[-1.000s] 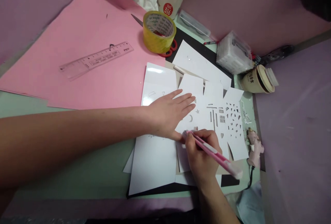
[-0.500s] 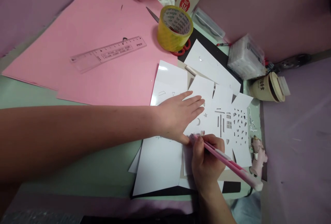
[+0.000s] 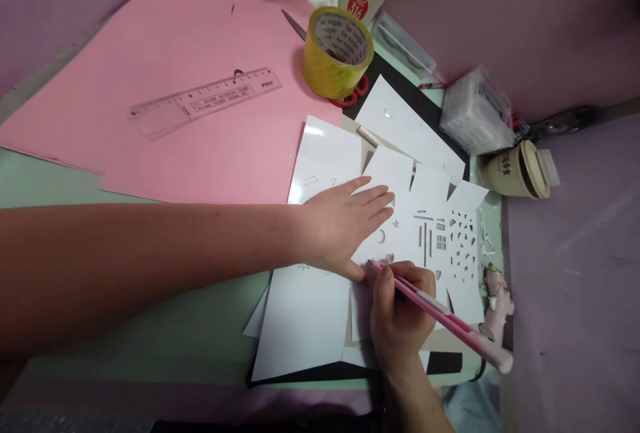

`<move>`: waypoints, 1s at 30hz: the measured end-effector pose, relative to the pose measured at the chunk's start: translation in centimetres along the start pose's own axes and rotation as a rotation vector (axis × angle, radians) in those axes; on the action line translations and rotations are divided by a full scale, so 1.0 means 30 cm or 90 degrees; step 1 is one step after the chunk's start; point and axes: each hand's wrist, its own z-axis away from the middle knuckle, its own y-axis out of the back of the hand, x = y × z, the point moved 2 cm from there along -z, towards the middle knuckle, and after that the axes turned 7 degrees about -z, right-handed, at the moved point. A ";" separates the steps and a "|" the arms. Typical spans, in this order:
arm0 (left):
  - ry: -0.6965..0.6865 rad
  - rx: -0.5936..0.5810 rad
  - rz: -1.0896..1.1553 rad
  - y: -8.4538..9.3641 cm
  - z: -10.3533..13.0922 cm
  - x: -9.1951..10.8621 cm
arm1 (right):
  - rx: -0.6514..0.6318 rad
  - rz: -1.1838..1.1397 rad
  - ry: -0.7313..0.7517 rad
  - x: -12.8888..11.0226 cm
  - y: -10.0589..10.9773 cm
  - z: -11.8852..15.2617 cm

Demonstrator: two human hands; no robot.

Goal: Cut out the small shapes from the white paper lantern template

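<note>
My left hand [image 3: 345, 226] lies flat with fingers spread on a white card sheet [image 3: 310, 319], its thumb close to the tool tip. In my right hand [image 3: 403, 306] a slim pink craft knife [image 3: 445, 316] is gripped like a pen, its tip down on the white sheet beside my left thumb. The blade itself is too small to make out. Around the hands, a white sheet with cut-outs [image 3: 425, 226] shows a moon, a star, a heart, bars, a window shape and several small triangles. Pencilled outlines mark the card near my left wrist.
A clear ruler [image 3: 205, 103] lies on large pink paper [image 3: 225, 166]. A yellow tape roll [image 3: 337, 53] stands over red-handled scissors [image 3: 353, 94]. Along the far side are a clear plastic box [image 3: 477, 109], a beige cup [image 3: 517, 169] and a pale pink figurine-like object [image 3: 497, 303].
The craft knife's rear end has tipped slightly down and to the right. Both hands stay nearly in place, and the whole view has shifted a little.
</note>
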 end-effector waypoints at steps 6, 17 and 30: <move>-0.024 -0.066 0.048 0.035 -0.010 -0.037 | 0.030 0.023 -0.016 -0.006 0.025 -0.004; -0.039 -0.022 0.082 0.017 -0.010 -0.048 | 0.011 -0.015 -0.033 0.011 0.035 0.011; -0.035 -0.040 0.070 0.025 -0.010 -0.045 | 0.008 0.016 -0.038 0.001 0.028 0.005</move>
